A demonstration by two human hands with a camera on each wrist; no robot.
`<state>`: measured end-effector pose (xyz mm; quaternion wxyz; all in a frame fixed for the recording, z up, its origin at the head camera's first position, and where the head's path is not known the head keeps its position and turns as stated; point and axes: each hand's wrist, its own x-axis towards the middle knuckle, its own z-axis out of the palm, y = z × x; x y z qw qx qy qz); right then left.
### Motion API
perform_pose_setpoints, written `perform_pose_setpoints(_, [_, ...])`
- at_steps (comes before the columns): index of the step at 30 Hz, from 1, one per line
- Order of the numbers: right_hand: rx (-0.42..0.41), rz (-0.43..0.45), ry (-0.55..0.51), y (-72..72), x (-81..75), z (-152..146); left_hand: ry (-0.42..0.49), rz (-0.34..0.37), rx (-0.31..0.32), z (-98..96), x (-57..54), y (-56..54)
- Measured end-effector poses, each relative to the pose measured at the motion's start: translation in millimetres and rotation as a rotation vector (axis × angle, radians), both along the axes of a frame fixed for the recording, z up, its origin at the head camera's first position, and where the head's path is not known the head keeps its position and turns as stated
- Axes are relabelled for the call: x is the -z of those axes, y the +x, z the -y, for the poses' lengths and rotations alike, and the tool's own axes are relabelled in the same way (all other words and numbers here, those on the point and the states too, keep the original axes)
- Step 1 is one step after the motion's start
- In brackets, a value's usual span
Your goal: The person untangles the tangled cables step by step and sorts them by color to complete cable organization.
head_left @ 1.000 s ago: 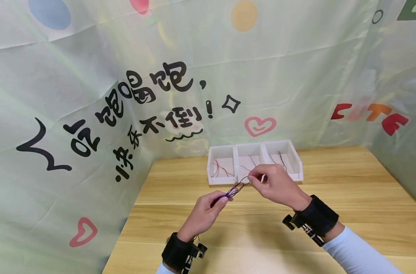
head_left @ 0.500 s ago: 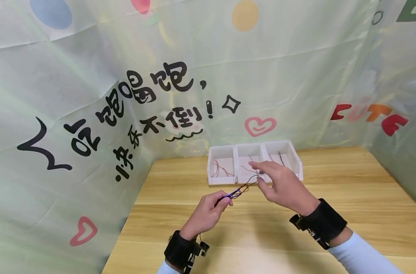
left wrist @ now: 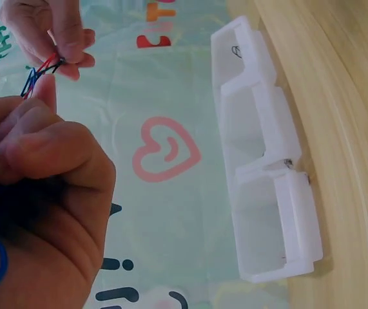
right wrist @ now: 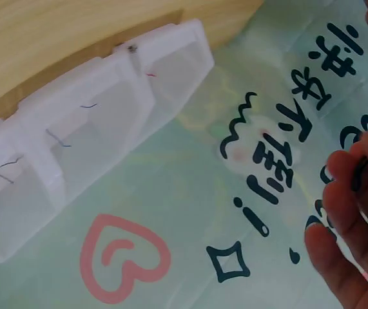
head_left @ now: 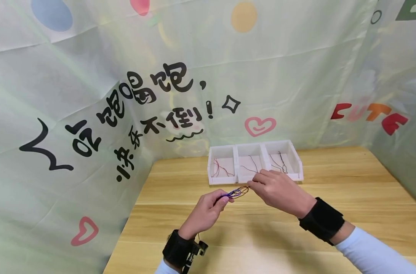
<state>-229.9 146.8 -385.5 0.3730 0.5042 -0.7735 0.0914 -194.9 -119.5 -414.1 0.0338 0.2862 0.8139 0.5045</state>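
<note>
Left hand (head_left: 202,213): clamped on a looped wire bundle (head_left: 236,192). Bundle: between the hands, above the surface (head_left: 180,182). Right hand (head_left: 280,192): pinching its far end. Likely hazard: tugging one strand could tighten the loops. Behind: white tray (head_left: 236,164); red wires (head_left: 223,168) left, dark strands (head_left: 282,161) middle and right, front partly masked by right hand.
</note>
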Motion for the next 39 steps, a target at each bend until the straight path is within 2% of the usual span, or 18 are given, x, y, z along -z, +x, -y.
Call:
perform_pose_setpoints(5, [-0.023,0.053,-0.067,-1.8,-6.9,-11,-0.018,0.051,0.058,-1.8,0.7,0.9])
perform_pose_setpoints(10, [-0.043,0.035,-0.101,-6.1,-17.3,-21,-0.049,-0.034,0.075,-4.1,-0.3,0.1])
perform_pose_setpoints(13, [-0.037,0.037,-0.137,-12.8,-22.8,-35,-0.029,-0.048,0.043,0.6,1.7,-0.6])
perform_pose_setpoints(16, [0.029,0.085,-0.231,-21.0,-25.7,-57,0.045,0.013,-0.008,8.2,6.8,0.2])
perform_pose_setpoints(19, [0.123,0.186,-0.331,-29.5,-22.5,-75,0.142,0.076,-0.043,12.6,11.1,2.2])
perform_pose_setpoints(21, [0.185,0.272,-0.389,-34.2,-16.5,-80,0.194,0.105,-0.044,12.2,12.9,2.7])
perform_pose_setpoints(29, [0.416,0.727,-0.697,-53.5,21.6,-96,0.345,0.199,-0.065,5.1,12.2,6.1])
perform_pose_setpoints(34, [0.564,0.895,-0.829,-67.4,46.5,-102,0.428,0.245,-0.074,1.5,13.4,6.3])
perform_pose_setpoints(39, [0.676,1.024,-0.931,-77.9,63.0,-100,0.468,0.262,-0.096,0.5,14.6,6.6])
